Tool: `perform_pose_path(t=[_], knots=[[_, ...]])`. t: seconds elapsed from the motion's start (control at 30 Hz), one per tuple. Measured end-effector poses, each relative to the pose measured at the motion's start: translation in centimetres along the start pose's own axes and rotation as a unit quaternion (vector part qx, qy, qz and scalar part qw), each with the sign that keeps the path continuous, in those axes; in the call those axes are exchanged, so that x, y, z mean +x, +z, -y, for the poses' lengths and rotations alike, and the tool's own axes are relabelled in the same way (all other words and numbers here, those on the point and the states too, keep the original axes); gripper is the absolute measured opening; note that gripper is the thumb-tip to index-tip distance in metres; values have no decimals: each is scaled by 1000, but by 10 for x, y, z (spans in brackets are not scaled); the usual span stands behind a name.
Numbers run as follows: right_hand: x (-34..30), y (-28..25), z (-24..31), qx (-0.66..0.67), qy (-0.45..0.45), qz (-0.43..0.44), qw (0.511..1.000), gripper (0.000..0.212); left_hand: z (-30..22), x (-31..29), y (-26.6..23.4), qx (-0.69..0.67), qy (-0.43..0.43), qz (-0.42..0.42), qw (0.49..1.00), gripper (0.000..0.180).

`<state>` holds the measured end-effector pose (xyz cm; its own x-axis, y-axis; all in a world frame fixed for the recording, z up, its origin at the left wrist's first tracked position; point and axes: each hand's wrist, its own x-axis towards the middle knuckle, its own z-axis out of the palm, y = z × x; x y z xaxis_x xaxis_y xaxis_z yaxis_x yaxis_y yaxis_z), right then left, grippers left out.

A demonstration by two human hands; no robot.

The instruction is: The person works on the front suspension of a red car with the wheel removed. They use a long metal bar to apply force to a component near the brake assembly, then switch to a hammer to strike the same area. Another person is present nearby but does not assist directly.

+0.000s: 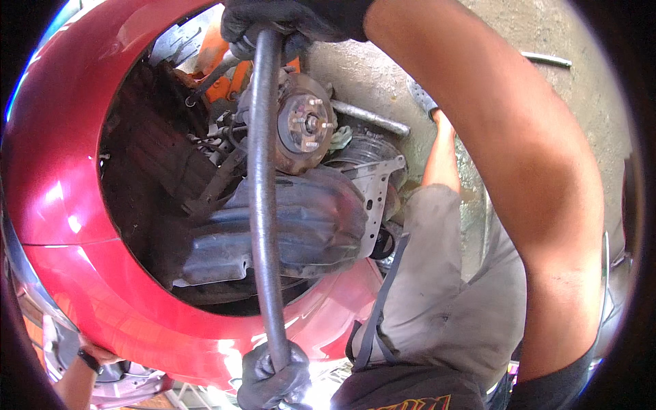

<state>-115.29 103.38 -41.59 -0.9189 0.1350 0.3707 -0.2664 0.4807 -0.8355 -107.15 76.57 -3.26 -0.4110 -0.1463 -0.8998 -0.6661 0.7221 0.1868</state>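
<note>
A long dark steel bar (263,205) runs up across the open wheel arch of a red car fender (61,178). My left hand (273,379), in a black glove, grips the bar's near end at the bottom. My right hand (287,24), also gloved, is closed around its far end at the top, where a slim metal tool handle (215,72) meets it. Just right of the bar sits the bare wheel hub with studs and rusty brake disc (304,126). A loose black wheel-arch liner (321,225) hangs behind the bar.
Another person's hand with a wrist watch (92,355) touches the fender's edge at lower left. Orange parts (229,65) show behind the hub. A steel pipe (372,117) and a thin rod (547,60) lie on the concrete floor. My grey-trousered leg (444,273) and foot (424,96) stand right of the arch.
</note>
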Motion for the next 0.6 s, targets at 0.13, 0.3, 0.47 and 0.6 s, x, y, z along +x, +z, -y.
perform_pose_path(t=[0.13,0.3,0.47,0.6], knots=[[8,31,-8,352,159,38,921,9,-21,-26,-21,-42,-10,18,999,20],[12,26,5,686,318,-41,653,15,-73,-40,-15,32,-68,-24,997,21],[16,15,13,361,306,0,881,17,-89,-49,-4,141,-140,-89,976,21],[21,58,7,96,270,-83,955,25,-42,-18,28,167,-148,-131,966,18]])
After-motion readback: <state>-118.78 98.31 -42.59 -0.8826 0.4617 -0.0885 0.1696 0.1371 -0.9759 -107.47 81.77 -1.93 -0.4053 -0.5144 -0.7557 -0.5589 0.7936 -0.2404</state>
